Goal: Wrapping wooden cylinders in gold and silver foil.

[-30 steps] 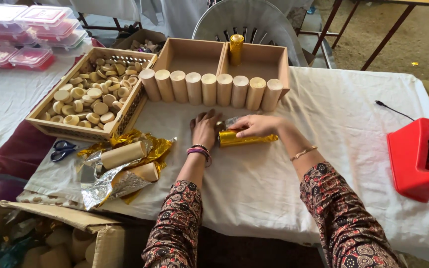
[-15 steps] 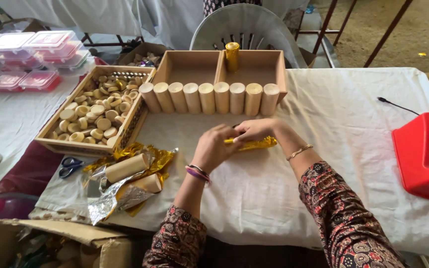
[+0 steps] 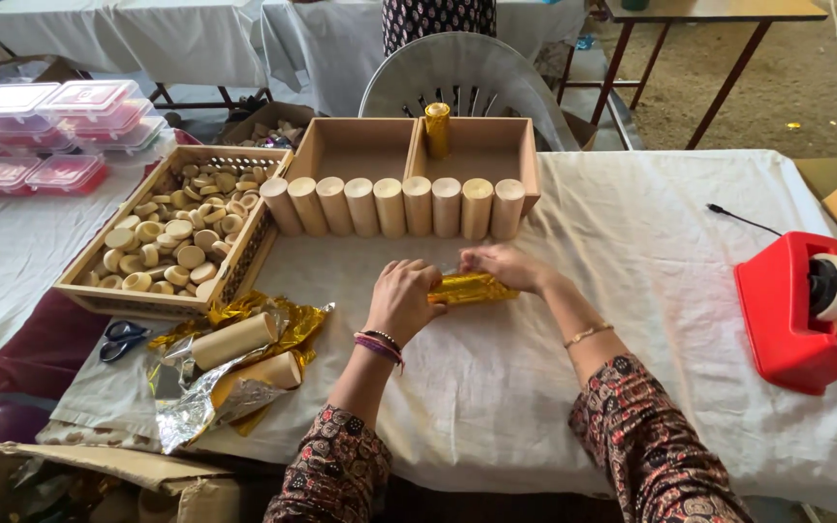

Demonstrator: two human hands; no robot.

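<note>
Bare cloth lies open between the hands (image 3: pixel 457 286) and the tape dispenser (image 3: pixel 796 310) at the worktop's (image 3: pixel 651 223) right edge. The cylinder row (image 3: pixel 394 205) blocks the far side; foil (image 3: pixel 234 363) and scissors (image 3: pixel 123 339) clutter the near-left corner.

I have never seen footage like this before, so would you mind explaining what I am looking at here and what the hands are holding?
This is a single view from a camera worn on a person's head, looking down at their own two bare hands over a table with a white cloth. The left hand and right hand together hold a gold foil-wrapped cylinder lying on its side. Behind them stands a row of plain cylinders against a cardboard box. To the left are a tray of small round discs, scissors and loose foil sheets. On the right sits a red tape dispenser.
</note>
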